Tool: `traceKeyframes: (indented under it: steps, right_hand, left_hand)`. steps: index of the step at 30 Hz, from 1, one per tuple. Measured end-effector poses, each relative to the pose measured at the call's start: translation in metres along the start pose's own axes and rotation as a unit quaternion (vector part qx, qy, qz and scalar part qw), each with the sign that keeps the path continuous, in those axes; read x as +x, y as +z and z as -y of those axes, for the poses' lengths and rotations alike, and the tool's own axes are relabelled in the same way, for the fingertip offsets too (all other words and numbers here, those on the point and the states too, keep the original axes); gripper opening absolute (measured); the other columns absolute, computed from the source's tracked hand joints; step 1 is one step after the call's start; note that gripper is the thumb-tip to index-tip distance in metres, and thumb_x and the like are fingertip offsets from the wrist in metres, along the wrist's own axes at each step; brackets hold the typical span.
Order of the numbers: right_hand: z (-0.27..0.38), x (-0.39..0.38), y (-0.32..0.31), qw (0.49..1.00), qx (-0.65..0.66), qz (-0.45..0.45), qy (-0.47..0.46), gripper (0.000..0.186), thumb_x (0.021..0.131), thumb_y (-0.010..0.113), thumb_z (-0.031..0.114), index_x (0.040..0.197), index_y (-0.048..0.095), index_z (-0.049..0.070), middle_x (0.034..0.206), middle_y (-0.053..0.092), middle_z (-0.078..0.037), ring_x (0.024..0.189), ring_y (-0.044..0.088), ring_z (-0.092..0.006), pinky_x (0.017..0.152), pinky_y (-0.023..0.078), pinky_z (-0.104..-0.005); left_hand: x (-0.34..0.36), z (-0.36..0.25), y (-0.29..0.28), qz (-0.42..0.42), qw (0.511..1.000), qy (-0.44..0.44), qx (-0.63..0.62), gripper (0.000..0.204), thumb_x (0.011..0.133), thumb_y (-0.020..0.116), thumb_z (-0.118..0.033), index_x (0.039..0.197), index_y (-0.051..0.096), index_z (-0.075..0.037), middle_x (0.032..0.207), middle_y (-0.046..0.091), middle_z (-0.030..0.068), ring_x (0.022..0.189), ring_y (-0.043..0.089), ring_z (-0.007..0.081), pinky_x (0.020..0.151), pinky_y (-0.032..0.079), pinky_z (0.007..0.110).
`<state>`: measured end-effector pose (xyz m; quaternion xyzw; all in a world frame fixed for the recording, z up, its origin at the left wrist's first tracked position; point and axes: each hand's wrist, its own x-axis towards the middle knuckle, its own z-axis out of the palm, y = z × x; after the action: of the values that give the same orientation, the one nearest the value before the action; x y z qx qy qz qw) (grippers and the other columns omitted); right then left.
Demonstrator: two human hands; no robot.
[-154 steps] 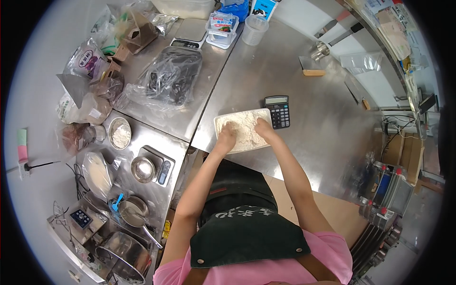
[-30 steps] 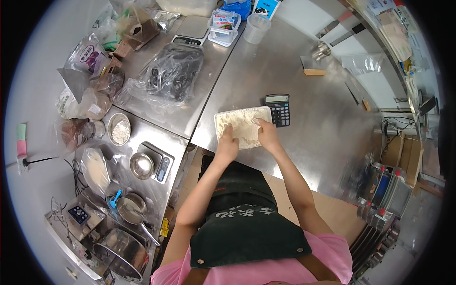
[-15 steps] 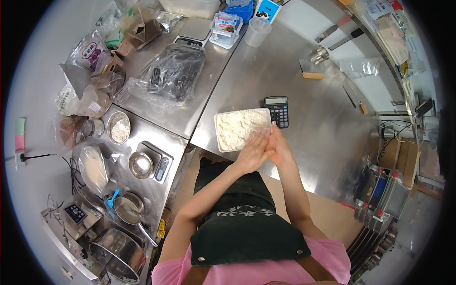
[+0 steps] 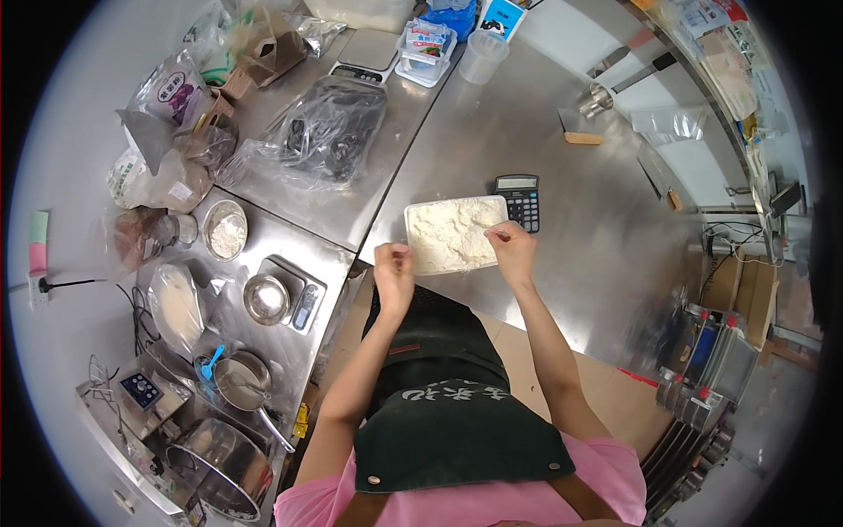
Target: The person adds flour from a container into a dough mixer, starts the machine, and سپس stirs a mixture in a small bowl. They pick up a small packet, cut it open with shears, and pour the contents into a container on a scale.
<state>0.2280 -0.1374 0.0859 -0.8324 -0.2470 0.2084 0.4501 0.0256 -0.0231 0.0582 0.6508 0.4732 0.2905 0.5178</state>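
Observation:
A white rectangular tub (image 4: 407, 230) stands at the near edge of the steel table, filled with a pale, crumbly, flour-like mass (image 4: 452, 230). Beside its near left corner is my left hand (image 4: 395, 274), fingers curled in with the tips together. My right hand (image 4: 515, 252) is at the tub's right side, its thumb and fingertips pinched over the rim. Whatever either hand may hold is too small or hidden to make out. A black calculator (image 4: 524, 211) lies against the tub's far right corner.
At left are a kitchen scale bearing a metal bowl (image 4: 266, 299), a bowl of white powder (image 4: 226, 231) and a saucepan (image 4: 241, 383). A plastic-wrapped black object (image 4: 329, 136) lies farther back. A clear measuring jug (image 4: 485, 57) and a wooden-handled scraper (image 4: 582, 138) are on the far side.
My hands were pressed together over the tub's near right part; now they are apart. The left has moved to the tub's left side, while the right stays at its right edge.

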Motion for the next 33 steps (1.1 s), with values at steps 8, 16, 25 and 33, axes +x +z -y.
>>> traceKeyframes:
  steps: [8,16,25,33]
  right_hand:
    - [-0.042,0.007,-0.015,0.973,-0.200,-0.102,-0.044,0.009,0.084,0.065,0.007,0.092,0.069,0.004,0.086,0.068,-0.021,0.080,0.066,-0.0402,0.073,0.051,-0.0459]
    - [-0.087,-0.014,-0.008,0.975,-0.197,-0.077,-0.061,0.022,0.086,0.068,0.014,0.079,0.052,0.000,0.067,0.059,-0.016,0.060,0.060,-0.0274,0.057,0.045,-0.0402]
    - [-0.051,-0.113,-0.049,0.991,-0.121,0.057,-0.021,0.018,0.090,0.065,0.010,0.081,0.051,0.004,0.071,0.055,-0.001,0.068,0.051,-0.0078,0.060,0.042,-0.0267]
    - [-0.014,-0.152,-0.031,0.899,0.321,0.283,0.093,0.059,0.097,0.052,0.012,0.150,0.027,0.004,0.147,0.039,-0.011,0.136,0.038,-0.0221,0.112,0.031,-0.0359]
  left_hand:
    - [-0.003,0.062,-0.008,0.287,0.833,-0.356,-0.312,0.069,0.093,0.060,-0.011,0.151,0.023,-0.012,0.122,0.052,0.0152,0.109,0.057,0.0253,0.095,0.051,0.042]
    - [-0.001,0.055,0.001,0.295,0.864,-0.327,-0.244,0.064,0.095,0.052,-0.024,0.153,0.026,-0.013,0.130,0.050,0.0130,0.111,0.054,0.0249,0.097,0.048,0.040]
    - [-0.066,0.032,-0.055,0.249,0.865,-0.225,-0.374,0.067,0.091,0.049,-0.010,0.154,0.027,-0.011,0.147,0.043,0.0078,0.120,0.050,0.0162,0.094,0.047,0.031]
    - [-0.182,0.024,-0.120,0.124,0.848,-0.213,-0.470,0.067,0.088,0.044,-0.001,0.153,0.030,-0.008,0.138,0.052,0.0067,0.105,0.057,0.0114,0.081,0.051,0.022]
